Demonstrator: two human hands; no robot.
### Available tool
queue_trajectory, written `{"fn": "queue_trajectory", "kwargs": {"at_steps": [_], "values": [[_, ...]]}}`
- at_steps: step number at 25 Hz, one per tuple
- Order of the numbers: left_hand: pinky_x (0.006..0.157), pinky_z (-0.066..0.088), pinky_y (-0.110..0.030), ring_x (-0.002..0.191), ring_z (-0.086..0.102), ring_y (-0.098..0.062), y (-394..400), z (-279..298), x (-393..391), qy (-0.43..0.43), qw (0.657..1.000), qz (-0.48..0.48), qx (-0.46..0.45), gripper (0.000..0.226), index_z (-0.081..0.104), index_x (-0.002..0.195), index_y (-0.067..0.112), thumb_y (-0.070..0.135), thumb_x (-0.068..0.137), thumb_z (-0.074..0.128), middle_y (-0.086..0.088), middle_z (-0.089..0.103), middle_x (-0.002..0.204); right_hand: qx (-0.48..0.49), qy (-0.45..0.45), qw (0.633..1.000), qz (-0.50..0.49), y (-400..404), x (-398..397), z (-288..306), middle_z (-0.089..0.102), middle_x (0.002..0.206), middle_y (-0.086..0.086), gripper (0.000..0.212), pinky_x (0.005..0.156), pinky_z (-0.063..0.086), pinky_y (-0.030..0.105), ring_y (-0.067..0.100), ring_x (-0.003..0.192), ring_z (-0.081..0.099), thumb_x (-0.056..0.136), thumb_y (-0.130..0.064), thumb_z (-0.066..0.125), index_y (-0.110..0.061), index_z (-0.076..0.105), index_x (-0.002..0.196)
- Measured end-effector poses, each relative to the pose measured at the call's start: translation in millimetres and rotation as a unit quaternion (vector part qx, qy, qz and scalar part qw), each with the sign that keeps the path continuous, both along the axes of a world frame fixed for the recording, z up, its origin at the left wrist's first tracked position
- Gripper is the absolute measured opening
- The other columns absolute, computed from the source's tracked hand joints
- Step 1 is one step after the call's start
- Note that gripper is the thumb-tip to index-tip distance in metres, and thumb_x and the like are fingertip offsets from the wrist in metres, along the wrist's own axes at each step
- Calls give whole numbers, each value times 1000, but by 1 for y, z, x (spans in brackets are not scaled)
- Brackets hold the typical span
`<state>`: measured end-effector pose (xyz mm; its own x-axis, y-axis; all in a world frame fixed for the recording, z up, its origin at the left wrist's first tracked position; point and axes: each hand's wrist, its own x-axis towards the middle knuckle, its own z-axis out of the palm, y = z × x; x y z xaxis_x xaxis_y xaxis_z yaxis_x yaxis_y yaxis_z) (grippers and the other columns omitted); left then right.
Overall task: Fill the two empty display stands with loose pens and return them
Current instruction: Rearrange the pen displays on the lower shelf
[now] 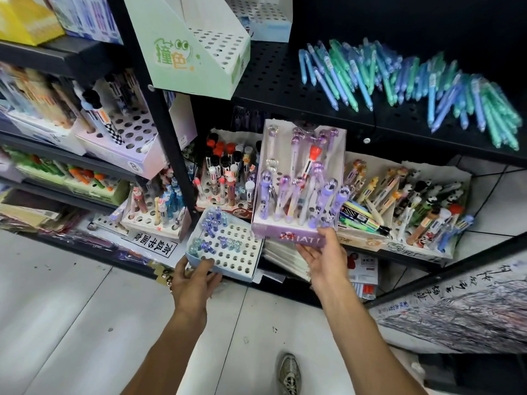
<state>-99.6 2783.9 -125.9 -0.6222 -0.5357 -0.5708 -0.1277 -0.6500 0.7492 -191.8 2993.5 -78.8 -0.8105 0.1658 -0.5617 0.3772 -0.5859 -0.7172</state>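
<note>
2 display stands are in hand at the lower shelf. The left hand grips the front edge of a pale blue stand, mostly bare holes with a few blue pens at its back-left. The right hand holds the base of a purple stand, thumb over its front lip, about a dozen purple pens upright in it.

The purple stand tilts back toward the shelf, its long axis running front to rear and its pens pointing up and away. Held only at the base, it could tip and shed pens; the blue stand overhangs the shelf edge and could slip.

The loose pens lie heaped on the upper shelf, mostly slanting diagonally, beside 2 empty stands.
</note>
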Motion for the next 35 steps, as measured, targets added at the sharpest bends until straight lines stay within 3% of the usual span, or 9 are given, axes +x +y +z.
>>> {"fn": "queue_trajectory", "kwargs": {"at_steps": [5,9,14,17,21,26,28,31,35], "values": [[75,61,-29,108,67,-28,7,5,6,1,1000,-5,9,53,51,135,19,3,88,70,-13,63,126,15,-6,1000,18,24,62,-2,66,96,15,17,88,55,44,29,89,66,93,-10,57,-4,58,109],[71,62,-29,111,67,-30,21,3,15,-3,1000,-16,17,51,53,130,22,1,87,70,-12,63,128,32,-41,999,13,48,106,-14,63,95,19,15,81,56,43,33,86,64,94,-10,55,-4,58,107],[84,56,-37,114,65,-32,34,0,22,-8,999,-28,29,47,55,125,25,0,88,68,-15,64,126,-11,-74,997,-15,72,130,-26,56,92,15,16,67,62,35,29,82,62,92,-15,56,-6,58,104],[79,60,-32,110,68,-28,29,0,26,-10,999,-33,25,44,57,122,27,4,87,71,-13,64,128,-14,-68,997,-30,81,134,-26,60,91,14,15,64,62,33,29,81,63,92,-15,55,-7,58,104],[72,62,-26,108,69,-27,23,4,32,-8,999,-21,33,38,58,115,27,4,87,71,-12,64,127,-6,-64,997,-40,83,136,-25,62,90,12,9,68,63,35,29,81,63,92,-14,55,-9,59,99],[69,61,-25,105,68,-26,15,22,40,-2,1000,-14,21,49,53,128,22,2,87,70,-13,62,129,24,-54,997,-48,83,139,-12,57,84,10,6,76,59,41,29,79,62,92,-13,56,-8,57,95],[67,61,-24,104,68,-26,15,37,40,9,999,-24,24,45,55,124,23,2,87,70,-15,63,130,34,-46,997,-56,85,147,3,57,83,13,12,83,56,47,33,81,60,92,-12,57,-4,58,101],[78,61,-28,107,67,-27,27,65,38,35,997,-63,26,32,57,110,27,3,91,66,-16,63,129,54,-27,996,-64,94,165,36,58,80,16,15,70,60,41,34,79,60,92,-11,57,0,60,102],[96,51,-39,102,65,-27,46,112,39,79,991,-106,26,48,44,136,16,2,93,62,-18,60,130,71,11,994,-88,114,196,103,62,72,11,11,69,57,40,28,66,64,92,-15,57,-4,61,93]]}}
